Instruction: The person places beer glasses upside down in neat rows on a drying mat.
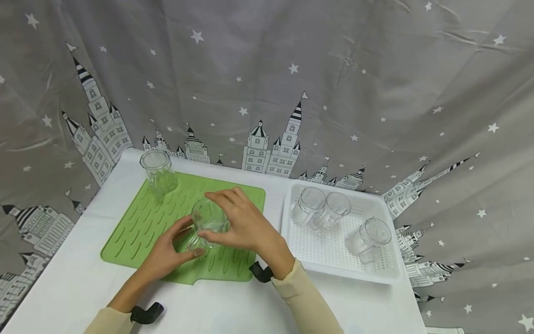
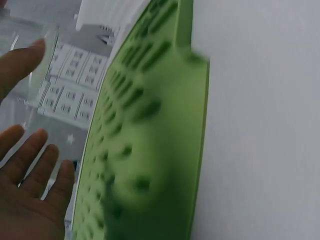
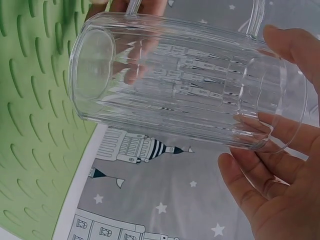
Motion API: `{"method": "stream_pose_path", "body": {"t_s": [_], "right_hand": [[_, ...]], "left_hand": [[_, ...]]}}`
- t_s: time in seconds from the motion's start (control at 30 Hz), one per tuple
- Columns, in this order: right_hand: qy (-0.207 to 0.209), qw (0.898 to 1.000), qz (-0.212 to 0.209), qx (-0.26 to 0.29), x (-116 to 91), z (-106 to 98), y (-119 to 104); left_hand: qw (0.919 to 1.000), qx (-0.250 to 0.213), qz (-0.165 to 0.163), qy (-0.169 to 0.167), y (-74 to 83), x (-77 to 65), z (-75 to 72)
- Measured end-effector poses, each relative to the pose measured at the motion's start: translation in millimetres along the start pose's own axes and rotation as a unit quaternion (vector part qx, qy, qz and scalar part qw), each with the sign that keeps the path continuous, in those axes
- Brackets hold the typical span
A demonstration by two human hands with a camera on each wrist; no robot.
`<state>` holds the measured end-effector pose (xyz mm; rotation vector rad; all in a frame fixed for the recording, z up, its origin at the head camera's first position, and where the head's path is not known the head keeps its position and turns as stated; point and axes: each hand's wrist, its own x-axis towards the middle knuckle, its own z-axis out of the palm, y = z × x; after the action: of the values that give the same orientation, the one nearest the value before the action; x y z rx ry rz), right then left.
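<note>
1. Beige sleeves (image 1: 306, 297) rise from the bottom edge of the frame, black wrist mounts (image 1: 147, 313) beside them.
2. Left hand (image 1: 167, 253), left of centre: fingers straight and parted in the left wrist view, thumb apart. Touching the glass or just beside it, cannot tell. Probably placed there to steady the handle side.
3. Right hand (image 1: 242, 222), centre: fingers and thumb gripping one end of the held mug. Grasp spans the round body, likely for a secure hold on slick glass; handle left free.
4. Held mug (image 1: 208, 214), between the hands, over the mat in the head view. Clear, fluted, handled; no contents seen. Whether its base meets the mat, cannot tell.
5. Green mat (image 1: 137, 232), left half of the frame, flat on the white table (image 1: 208, 306). Raised ridges probably give glass a footing.
6. White tray (image 1: 342, 273), right of centre, perforated floor. Holds three clear mugs: a left mug (image 1: 308, 206) and a middle mug (image 1: 337, 205) close together, a right mug (image 1: 369, 236) well apart. No contents seen in them.
7. Far mug (image 1: 160, 174), upper left, at the mat's back corner. Which way up, cannot tell.
8. Grey curtain (image 1: 333, 69) behind: stars, castles.
</note>
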<state>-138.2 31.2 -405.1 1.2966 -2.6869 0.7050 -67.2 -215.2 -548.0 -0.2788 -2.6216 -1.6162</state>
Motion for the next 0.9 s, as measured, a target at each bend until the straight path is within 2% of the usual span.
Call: {"method": "stream_pose_path", "body": {"t_s": [0.2, 0.3, 0.5, 0.73, 0.9], "right_hand": [[0.0, 1.0, -0.01, 0.001, 0.6, -0.3, -1.4], [-0.001, 1.0, -0.008, 0.006, -0.1, -0.6, -2.8], [-0.005, 1.0, -0.002, 0.011, -1.4, -0.5, -3.9], [-0.009, 1.0, 0.008, 0.016, -3.7, -2.9, -3.4], [-0.005, 1.0, 0.018, 0.024, -8.2, -7.0, -1.1]], "left_hand": [[0.9965, -0.08, 0.021, 0.008, 4.1, 7.8, 20.5], [0.9958, -0.088, 0.023, 0.008, 5.8, 9.5, 27.3], [0.9951, -0.077, 0.059, 0.019, 5.8, 12.8, 35.5], [0.9954, -0.06, 0.069, 0.027, 5.8, 14.2, 35.7], [0.9934, -0.086, 0.072, 0.021, 7.4, 15.1, 35.3]]}}
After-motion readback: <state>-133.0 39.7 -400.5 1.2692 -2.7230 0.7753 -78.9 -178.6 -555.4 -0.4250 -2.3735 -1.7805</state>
